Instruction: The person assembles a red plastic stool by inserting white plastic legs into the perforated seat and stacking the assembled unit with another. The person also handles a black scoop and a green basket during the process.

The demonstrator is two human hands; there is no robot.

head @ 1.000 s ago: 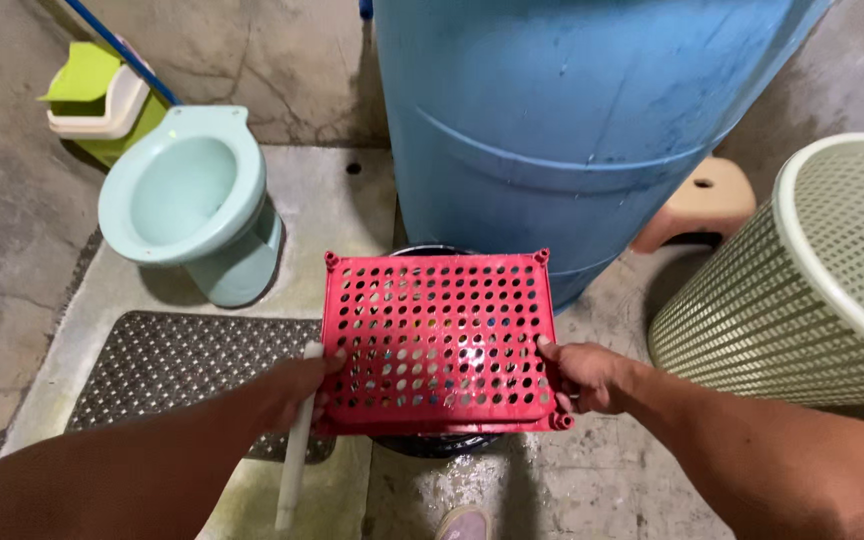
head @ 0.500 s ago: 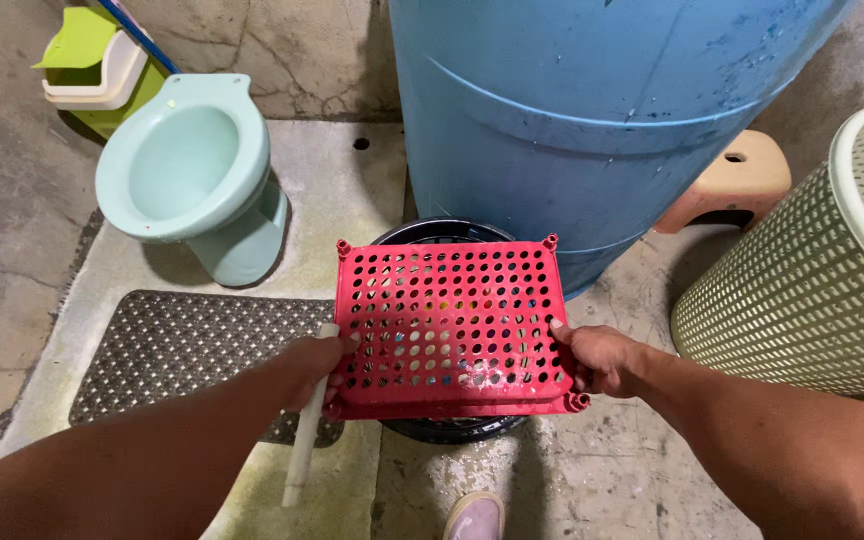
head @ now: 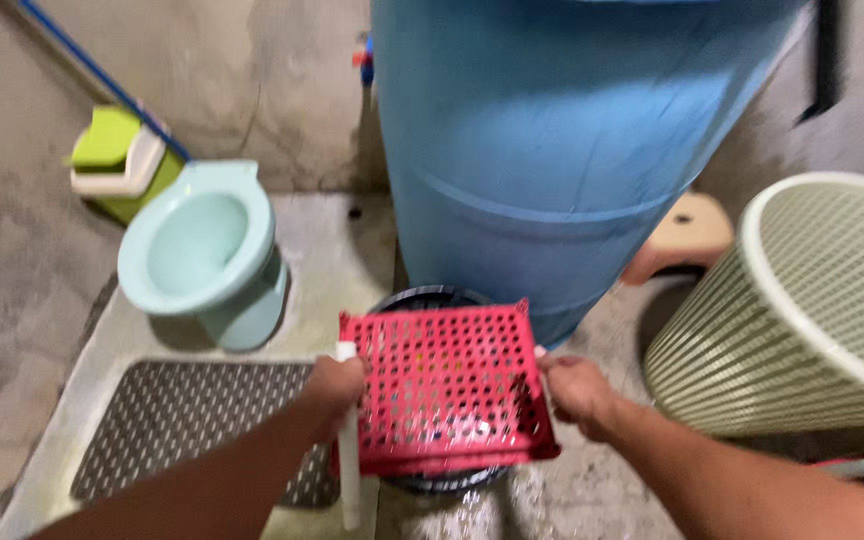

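A red perforated plastic crate (head: 442, 385) is held flat between both my hands, just over a dark round bucket (head: 422, 300) on the wet floor. My left hand (head: 334, 392) grips the crate's left edge, next to a thin white pipe (head: 349, 450) standing upright there. My right hand (head: 577, 392) grips its right edge. The bucket is mostly hidden under the crate.
A big blue barrel (head: 572, 150) stands right behind the bucket. A pale green toilet bowl (head: 202, 250) and a dotted grey mat (head: 192, 420) lie at left. A cream woven basket (head: 812, 310) stands at right, a beige stool (head: 687, 235) behind it.
The view has tilted up and pulled back; the crate now sits lower in view and looks tipped, still over the bucket. Both hands keep their grip.
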